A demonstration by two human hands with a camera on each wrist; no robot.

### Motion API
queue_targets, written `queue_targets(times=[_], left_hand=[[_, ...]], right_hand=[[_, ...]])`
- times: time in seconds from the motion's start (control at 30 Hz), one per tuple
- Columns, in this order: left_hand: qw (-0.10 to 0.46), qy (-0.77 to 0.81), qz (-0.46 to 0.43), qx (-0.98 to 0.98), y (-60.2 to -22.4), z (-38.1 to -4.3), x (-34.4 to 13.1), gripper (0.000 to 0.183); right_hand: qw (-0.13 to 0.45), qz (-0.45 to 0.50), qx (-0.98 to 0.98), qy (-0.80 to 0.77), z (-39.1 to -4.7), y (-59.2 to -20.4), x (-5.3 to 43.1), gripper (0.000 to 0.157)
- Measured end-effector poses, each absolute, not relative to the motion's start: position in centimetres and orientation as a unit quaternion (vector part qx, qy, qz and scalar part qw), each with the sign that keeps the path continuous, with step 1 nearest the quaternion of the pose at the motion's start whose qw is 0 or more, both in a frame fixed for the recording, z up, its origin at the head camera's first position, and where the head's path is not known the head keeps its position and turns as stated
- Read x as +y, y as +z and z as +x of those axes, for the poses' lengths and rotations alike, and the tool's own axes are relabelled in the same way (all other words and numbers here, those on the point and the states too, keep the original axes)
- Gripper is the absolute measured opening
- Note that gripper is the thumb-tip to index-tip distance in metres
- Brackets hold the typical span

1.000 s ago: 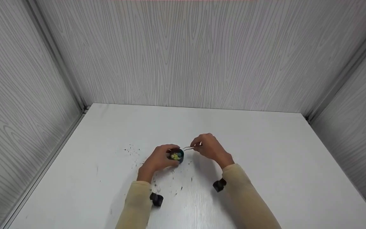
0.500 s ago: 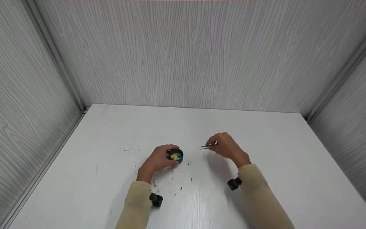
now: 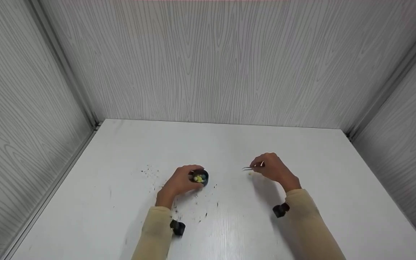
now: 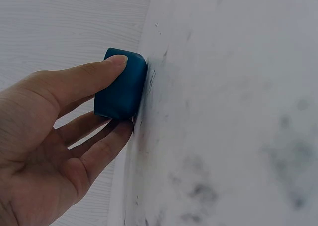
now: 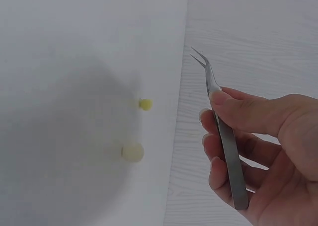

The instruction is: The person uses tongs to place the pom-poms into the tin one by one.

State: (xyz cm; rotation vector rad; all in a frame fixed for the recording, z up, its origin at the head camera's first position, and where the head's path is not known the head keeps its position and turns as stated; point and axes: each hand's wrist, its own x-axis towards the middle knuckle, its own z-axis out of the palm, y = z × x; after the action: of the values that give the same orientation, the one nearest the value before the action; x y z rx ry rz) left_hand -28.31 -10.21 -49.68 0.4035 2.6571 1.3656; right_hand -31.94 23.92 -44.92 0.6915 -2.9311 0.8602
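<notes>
My left hand [image 3: 181, 180] grips a small round teal cup [image 4: 120, 84], thumb on one side and fingers on the other. The cup stands on the table, and several little yellow and teal pieces [image 3: 199, 178] show inside it. Off to the right, my right hand [image 3: 274, 169] pinches a pair of bent-tipped metal tweezers [image 5: 228, 151] between thumb and fingers. The two tips are apart, with nothing between them. On the tabletop by the tweezers, the right wrist view shows a small yellow ball [image 5: 145, 104] and a larger cream-coloured one [image 5: 133, 152].
Dark specks [image 3: 150, 169] and smudges are scattered over the white table [image 3: 139, 141] around the left hand. Grey wood-grain panels [image 3: 208, 65] rise at the back and both sides. Each sleeve carries a black wrist camera [image 3: 281, 209].
My right hand has moved to the right with the tweezers, away from the cup. A yellow piece on the table now shows below the tweezers. The left hand stays where it was.
</notes>
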Motion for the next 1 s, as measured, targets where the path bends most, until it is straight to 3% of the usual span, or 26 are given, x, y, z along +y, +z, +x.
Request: queue_targets(times=[1.0], left_hand=[[0.066,0.455,0.132,0.878,-49.2,-27.9,-10.2,0.058]], right_hand=[[0.005,0.178,-0.953,0.244,-32.4,-46.7,26.3,0.013]])
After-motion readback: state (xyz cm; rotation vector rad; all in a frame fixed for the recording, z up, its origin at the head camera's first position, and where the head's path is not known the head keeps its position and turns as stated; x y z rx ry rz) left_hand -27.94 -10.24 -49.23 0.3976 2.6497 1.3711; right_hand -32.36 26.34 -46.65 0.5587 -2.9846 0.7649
